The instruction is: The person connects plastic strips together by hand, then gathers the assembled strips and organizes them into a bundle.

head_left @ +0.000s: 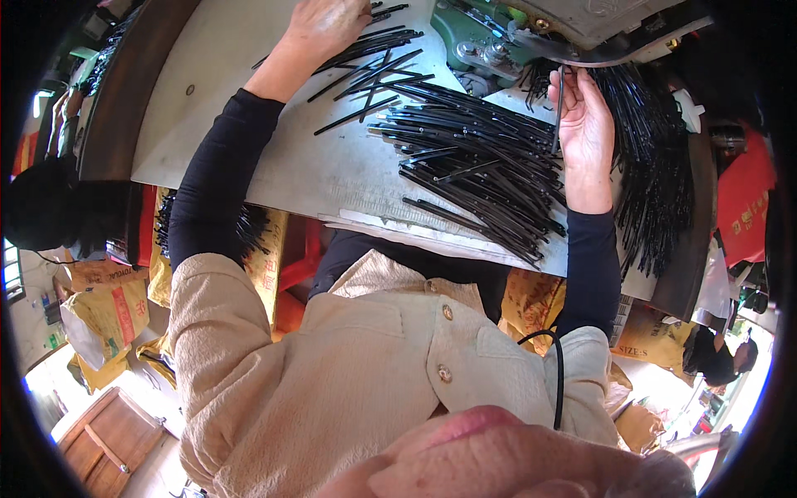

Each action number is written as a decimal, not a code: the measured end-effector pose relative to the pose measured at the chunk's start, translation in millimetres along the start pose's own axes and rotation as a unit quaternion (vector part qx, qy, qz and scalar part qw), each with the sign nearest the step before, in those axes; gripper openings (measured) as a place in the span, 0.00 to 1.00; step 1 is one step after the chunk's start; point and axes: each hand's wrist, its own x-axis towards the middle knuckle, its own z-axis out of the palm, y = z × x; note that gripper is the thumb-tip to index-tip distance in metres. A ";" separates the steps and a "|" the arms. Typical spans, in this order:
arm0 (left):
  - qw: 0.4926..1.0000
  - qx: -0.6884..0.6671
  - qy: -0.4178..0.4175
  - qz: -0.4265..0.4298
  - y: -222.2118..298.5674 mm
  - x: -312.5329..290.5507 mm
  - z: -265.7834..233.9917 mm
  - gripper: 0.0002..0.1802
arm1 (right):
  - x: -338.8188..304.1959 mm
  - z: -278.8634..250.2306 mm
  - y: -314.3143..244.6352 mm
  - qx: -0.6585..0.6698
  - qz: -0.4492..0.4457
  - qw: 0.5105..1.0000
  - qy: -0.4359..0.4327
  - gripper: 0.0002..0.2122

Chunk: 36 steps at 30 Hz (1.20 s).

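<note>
Far L: worktop is pale, w/ a dark wooden border. Your L hand is up at the top rim, beside a few scattered strips; fingertips mostly out of frame, so can't tell if that grip is grasping anything or released. Those loose pcs lie criss-cross, some just apart from the rest.

Mid: main pile of thin black strips on the worktop, most running slantwise, near ends close to the edge by your body. Behind it sits the green machine, w/ metal parts on top; details too small to call.

R: your R hand, palm up, has its grip closed on one black strip, approx. upright in view, pinched btwn thumb & fingers. Its upper end is right by the curved metal edge; can't tell if touching. Past your wrist, a thick bundle of similar strips hangs over the R side.

Step in hand, my read: presenting a single pc to the machine. Next move prob. calls for a steady pinch, lining the tip up w/ the machine, & keeping your fingers clear of that metal edge.
</note>
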 end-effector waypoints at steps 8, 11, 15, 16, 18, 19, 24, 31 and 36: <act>0.997 0.033 -0.069 -0.013 -3.8 1.0 -1.4 0.09 | 1.3 1.1 -0.6 -0.020 0.006 1.000 0.015 0.11; 0.999 -0.013 -0.029 0.025 -4.9 -0.8 -1.4 0.10 | 1.3 -0.1 -1.9 -0.021 0.005 1.000 0.003 0.11; 0.992 -0.050 -0.099 -0.056 -3.0 5.3 -8.0 0.12 | 0.4 0.6 -2.5 -0.024 0.017 1.000 -0.004 0.11; 0.987 -0.078 -0.121 -0.074 -3.7 7.0 -8.3 0.13 | -0.3 1.9 -3.1 -0.029 0.019 0.999 0.002 0.11; 0.983 -0.114 -0.131 -0.059 -14.2 9.0 -6.2 0.13 | -1.1 3.3 -4.0 -0.039 0.025 0.999 -0.004 0.11; 0.978 -0.149 -0.140 -0.044 -18.1 9.3 -5.4 0.14 | -1.6 4.0 -4.8 -0.048 0.031 0.998 -0.011 0.11; 0.970 -0.178 -0.147 -0.077 -16.8 13.6 -14.0 0.15 | -7.7 19.0 -17.0 -0.157 0.104 0.979 -0.083 0.13; 0.973 -0.169 -0.154 -0.036 13.1 14.1 -29.6 0.15 | -17.0 50.1 -16.2 -0.360 0.143 0.900 -0.200 0.14; 0.934 -0.310 -0.173 0.030 30.0 12.4 -5.0 0.19 | -15.4 55.5 -6.2 -0.377 0.146 0.887 -0.223 0.15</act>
